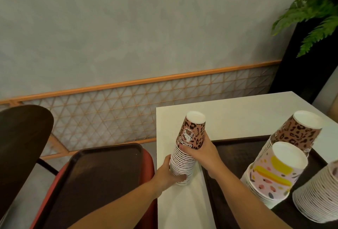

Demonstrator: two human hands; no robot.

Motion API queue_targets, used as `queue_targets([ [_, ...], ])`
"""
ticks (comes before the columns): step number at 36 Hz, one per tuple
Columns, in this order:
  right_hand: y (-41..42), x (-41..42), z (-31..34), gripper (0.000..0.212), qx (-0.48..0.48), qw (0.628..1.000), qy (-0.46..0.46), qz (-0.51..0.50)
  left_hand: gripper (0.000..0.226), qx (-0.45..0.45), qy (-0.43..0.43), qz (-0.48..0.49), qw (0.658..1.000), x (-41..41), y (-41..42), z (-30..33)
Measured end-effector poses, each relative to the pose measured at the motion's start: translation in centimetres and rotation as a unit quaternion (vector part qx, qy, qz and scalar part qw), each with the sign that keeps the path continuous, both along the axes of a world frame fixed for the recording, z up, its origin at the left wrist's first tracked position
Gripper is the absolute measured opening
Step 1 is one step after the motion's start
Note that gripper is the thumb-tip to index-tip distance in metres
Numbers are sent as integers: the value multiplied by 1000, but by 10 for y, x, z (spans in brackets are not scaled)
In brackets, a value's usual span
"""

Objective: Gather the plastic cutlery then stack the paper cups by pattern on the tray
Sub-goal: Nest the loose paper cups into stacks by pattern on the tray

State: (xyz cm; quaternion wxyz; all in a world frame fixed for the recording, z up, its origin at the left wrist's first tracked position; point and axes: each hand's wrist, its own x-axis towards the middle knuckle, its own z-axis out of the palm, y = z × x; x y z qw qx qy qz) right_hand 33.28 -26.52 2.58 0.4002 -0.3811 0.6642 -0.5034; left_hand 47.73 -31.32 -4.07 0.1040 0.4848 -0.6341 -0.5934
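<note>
leopard cup stack [184, 157] upside-down, axis vertical, ribbed paper rims | my L hand [167, 173] wraps base | R hand [204, 152] clasps top cup

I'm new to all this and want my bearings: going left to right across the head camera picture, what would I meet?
Dark chair back → empty dark tray on a red seat → left hand → leopard cup stack gripped by both hands → right hand → pink-and-yellow cup stack → rim-only stack at the right edge.
</note>
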Motion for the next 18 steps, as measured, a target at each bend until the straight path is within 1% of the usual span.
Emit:
queue_targets([
  [4, 4, 2, -1, 80, 7, 1000, -18, 8, 90, 91, 4, 38, 995, 3, 3, -1],
  [8, 8, 2, 0, 84, 7, 999, -51, 11, 88, 126, 18, 62, 990, 8, 7, 2],
  [12, 14, 4, 11, 85, -3, 998, -55, 30, 87, 110, 27, 77, 991, 14, 13, 7],
  [13, 15, 6, 15, 84, -7, 998, -49, 37, 90, 101, 30, 81, 991, 14, 14, 10],
  [16, 19, 13, 30, 80, -29, 998, -28, 52, 113, 41, 20, 80, 996, 17, 18, 22],
  [18, 23, 18, 41, 79, -46, 997, -7, 59, 117, -4, 20, 71, 997, 20, 21, 28],
])
